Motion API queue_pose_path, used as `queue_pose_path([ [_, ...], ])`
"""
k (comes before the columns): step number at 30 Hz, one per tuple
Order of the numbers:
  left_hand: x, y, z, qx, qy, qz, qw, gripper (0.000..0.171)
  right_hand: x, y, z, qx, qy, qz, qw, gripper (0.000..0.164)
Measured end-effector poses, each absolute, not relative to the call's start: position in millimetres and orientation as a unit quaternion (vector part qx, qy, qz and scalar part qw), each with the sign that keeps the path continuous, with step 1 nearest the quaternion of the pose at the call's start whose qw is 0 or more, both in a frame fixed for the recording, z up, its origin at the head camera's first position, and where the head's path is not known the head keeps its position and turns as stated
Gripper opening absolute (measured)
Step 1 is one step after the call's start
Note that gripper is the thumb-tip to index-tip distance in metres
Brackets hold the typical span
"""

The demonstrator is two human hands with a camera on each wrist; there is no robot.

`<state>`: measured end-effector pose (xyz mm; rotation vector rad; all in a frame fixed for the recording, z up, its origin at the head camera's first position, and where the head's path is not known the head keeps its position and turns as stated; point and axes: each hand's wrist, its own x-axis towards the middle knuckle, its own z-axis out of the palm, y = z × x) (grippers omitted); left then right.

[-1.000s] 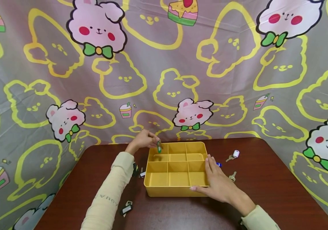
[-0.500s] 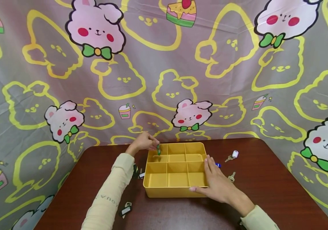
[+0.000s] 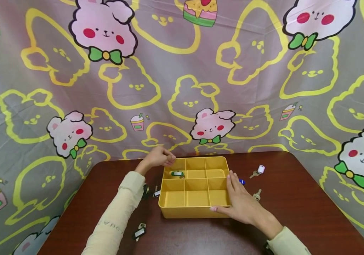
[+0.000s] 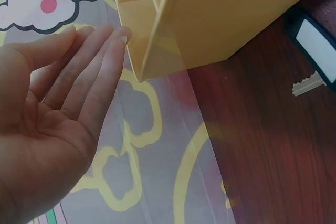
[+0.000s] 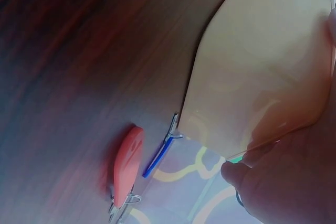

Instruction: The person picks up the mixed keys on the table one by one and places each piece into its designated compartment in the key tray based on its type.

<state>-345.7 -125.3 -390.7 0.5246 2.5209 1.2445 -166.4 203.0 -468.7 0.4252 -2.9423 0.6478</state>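
Observation:
A yellow six-compartment box (image 3: pixel 198 212) stands on the table. In its back-left compartment lies a key with a green tag (image 3: pixel 177 173). My left hand (image 3: pixel 159 156) hovers at the box's back-left corner, holding nothing; the left wrist view shows its fingers (image 4: pixel 100 72) loosely extended beside the box wall. At the front-right corner my right hand (image 3: pixel 244 202) rests against the box, fingers along the right side and thumb at the front wall. The right wrist view shows that hand (image 5: pixel 289 171) against the box's outer wall (image 5: pixel 252 66).
Right of the box lie a key with a white tag (image 3: pixel 261 170), a blue tag (image 3: pixel 242 181) and a partly covered key (image 3: pixel 257 195). The right wrist view shows a red tag (image 5: pixel 128 166). Black-tagged keys (image 3: pixel 140 232) lie to the left. A patterned cloth (image 3: pixel 182 71) hangs behind.
My left hand has let go of the green-tagged key, which now lies in the back-left compartment, and has drawn slightly left. My right hand stays on the box.

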Motion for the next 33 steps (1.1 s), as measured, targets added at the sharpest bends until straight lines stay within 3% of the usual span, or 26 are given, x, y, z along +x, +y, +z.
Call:
queue_pose_path([
  [15,-328.9,-140.7,-383.7,0.225,0.88,0.401,0.118,0.029,-166.0,203.5,-466.9,0.137,-0.966,0.212,0.055,0.133],
  [33,-300.5,-166.5,-389.6,0.218,0.884,0.402,0.095,0.025,-165.5,202.1,-468.5,0.138,-0.966,0.213,0.056,0.133],
])
